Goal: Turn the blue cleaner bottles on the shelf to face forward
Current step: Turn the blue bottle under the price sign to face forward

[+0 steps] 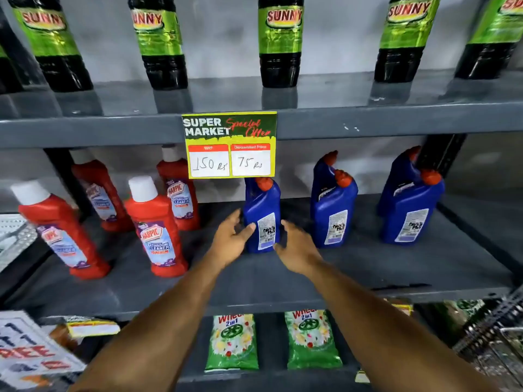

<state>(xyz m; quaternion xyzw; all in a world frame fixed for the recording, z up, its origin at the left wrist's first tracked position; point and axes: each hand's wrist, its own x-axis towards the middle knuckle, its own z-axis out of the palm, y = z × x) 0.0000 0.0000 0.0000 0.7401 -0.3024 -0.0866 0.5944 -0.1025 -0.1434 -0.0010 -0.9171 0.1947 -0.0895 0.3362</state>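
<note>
Several blue cleaner bottles with red caps stand on the middle grey shelf [368, 267]. The leftmost blue bottle [261, 213] shows its white back label with a barcode. My left hand [230, 239] is at its left side with fingers apart, the thumb touching the bottle. My right hand [295, 247] is open at its right side, just short of it. Further right stand a second blue bottle [332, 210] and a third [409, 213], both back label outward, each with another blue bottle behind it.
Red Harpic bottles [157, 230] with white caps stand on the left of the same shelf. A yellow price sign [229, 145] hangs from the shelf above, over the leftmost blue bottle's cap. Dark Sunny bottles [280, 43] line the upper shelf. Green Wheel packets [232, 343] lie below.
</note>
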